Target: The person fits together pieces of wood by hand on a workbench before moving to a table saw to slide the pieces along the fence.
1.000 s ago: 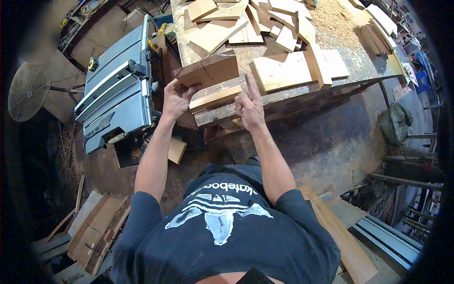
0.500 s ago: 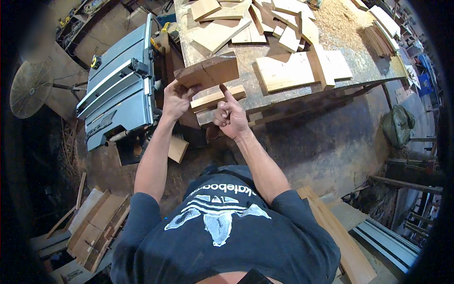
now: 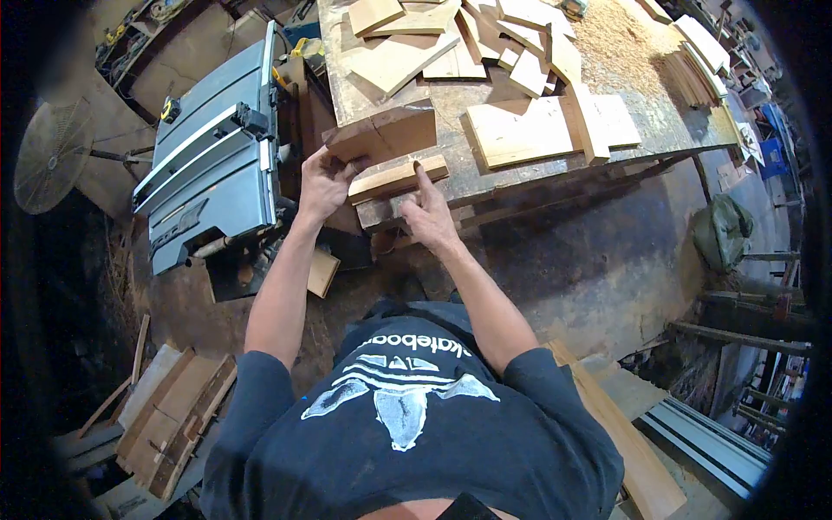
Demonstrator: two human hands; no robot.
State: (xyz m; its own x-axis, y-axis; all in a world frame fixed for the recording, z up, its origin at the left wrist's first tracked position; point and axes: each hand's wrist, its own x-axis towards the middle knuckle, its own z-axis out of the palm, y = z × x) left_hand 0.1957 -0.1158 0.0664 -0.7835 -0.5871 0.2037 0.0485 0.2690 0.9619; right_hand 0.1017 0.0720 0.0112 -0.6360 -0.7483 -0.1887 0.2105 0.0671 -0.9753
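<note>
My left hand is closed on the left end of a brown wooden board, which stands tilted above the near corner of the workbench. Just below the board, a short wood strip lies along the bench corner. My right hand is at the strip's near side. Its index finger is stretched out with the tip at the strip, and the other fingers look curled. Whether the fingertip presses on the wood is hard to tell.
Pale boards and offcuts cover the back of the workbench, beside a sawdust heap. A longer plank lies to the right with a piece across it. A table saw stands at left, near a fan.
My right index finger has moved from the board's lower edge down to the wood strip. The board in my left hand has shifted only slightly.
</note>
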